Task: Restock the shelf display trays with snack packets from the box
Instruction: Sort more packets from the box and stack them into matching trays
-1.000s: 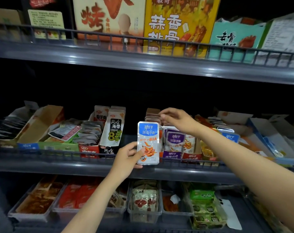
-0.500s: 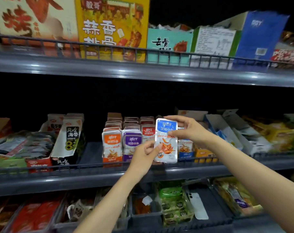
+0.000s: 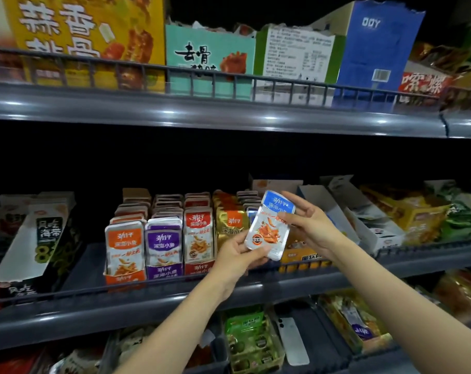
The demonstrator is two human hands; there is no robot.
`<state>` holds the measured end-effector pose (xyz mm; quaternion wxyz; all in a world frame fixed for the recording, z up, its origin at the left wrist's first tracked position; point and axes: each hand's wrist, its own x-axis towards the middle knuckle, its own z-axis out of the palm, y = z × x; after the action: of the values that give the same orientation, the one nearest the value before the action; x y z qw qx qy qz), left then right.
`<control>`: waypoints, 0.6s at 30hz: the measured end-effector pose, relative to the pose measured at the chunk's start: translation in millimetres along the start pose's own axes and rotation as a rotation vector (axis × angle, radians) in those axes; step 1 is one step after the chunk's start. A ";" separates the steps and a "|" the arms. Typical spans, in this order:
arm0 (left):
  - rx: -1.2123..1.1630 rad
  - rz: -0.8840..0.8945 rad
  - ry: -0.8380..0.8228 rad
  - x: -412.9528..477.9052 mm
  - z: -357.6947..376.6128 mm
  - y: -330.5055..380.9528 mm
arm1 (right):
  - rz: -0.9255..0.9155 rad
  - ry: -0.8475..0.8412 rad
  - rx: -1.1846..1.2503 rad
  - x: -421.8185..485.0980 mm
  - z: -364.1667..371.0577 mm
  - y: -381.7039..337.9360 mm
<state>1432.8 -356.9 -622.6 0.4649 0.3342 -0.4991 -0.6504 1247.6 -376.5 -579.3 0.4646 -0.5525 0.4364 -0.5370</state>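
Note:
A blue-topped snack packet (image 3: 269, 225) with a red chilli picture is held tilted in front of the middle shelf. My left hand (image 3: 239, 255) pinches its lower left corner. My right hand (image 3: 309, 225) holds its right edge, fingers partly spread. Behind it stand rows of upright packets in display trays: orange (image 3: 124, 248), purple (image 3: 164, 248), red (image 3: 199, 238) and gold (image 3: 230, 228). A blue row (image 3: 251, 213) sits mostly hidden behind the held packet.
The middle shelf's grey wire rail (image 3: 175, 284) runs along the front. A tall seaweed carton (image 3: 44, 236) leans at left. Open cardboard trays (image 3: 363, 211) stand to the right. Large boxes (image 3: 210, 58) fill the top shelf. Plastic bins (image 3: 253, 344) sit on the shelf below.
The view has swung right and closer. The blue packet moved from the orange row over to the blue row, and my right hand came off the shelf packets onto its edge.

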 end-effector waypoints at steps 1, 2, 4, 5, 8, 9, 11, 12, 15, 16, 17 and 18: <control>-0.015 -0.031 0.005 4.6 2.2 -3.3 | -0.016 0.022 0.009 2.6 -2.8 3.6; 0.001 -0.054 0.005 8.8 3.1 -6.7 | -0.029 0.035 0.012 4.8 -5.3 7.1; 0.076 -0.055 -0.003 15.3 3.9 -11.7 | -0.030 0.043 0.027 8.5 -9.9 13.5; 0.125 -0.033 -0.002 18.1 3.4 -12.7 | -0.021 0.039 0.046 10.4 -12.6 17.3; 0.347 0.068 0.004 27.7 0.0 -11.0 | 0.000 0.026 0.067 16.7 -19.9 27.4; 0.422 0.100 0.016 30.8 -2.1 -9.7 | -0.009 0.034 0.045 19.5 -22.4 30.3; 0.531 0.168 0.069 36.9 -8.7 -10.2 | -0.050 0.092 -0.027 26.4 -27.1 32.9; 0.573 0.204 0.106 39.0 -13.0 -11.3 | -0.077 0.129 -0.063 29.9 -29.2 32.7; 0.894 0.341 0.174 41.4 -29.6 -18.5 | -0.146 0.140 -0.186 42.4 -32.9 34.7; 1.059 0.387 0.156 42.4 -35.2 -22.2 | -0.174 0.106 -0.227 45.3 -31.2 35.5; 1.198 0.427 0.126 44.0 -40.1 -25.3 | -0.204 0.068 -0.264 47.8 -28.8 36.7; 1.296 0.446 0.100 46.3 -44.5 -27.8 | -0.236 0.032 -0.303 49.8 -25.9 37.9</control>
<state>1449.3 -413.5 -660.3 0.3165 0.4636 -0.8223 -0.0932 1224.4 -433.7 -607.3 0.3029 -0.6551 0.4517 -0.5245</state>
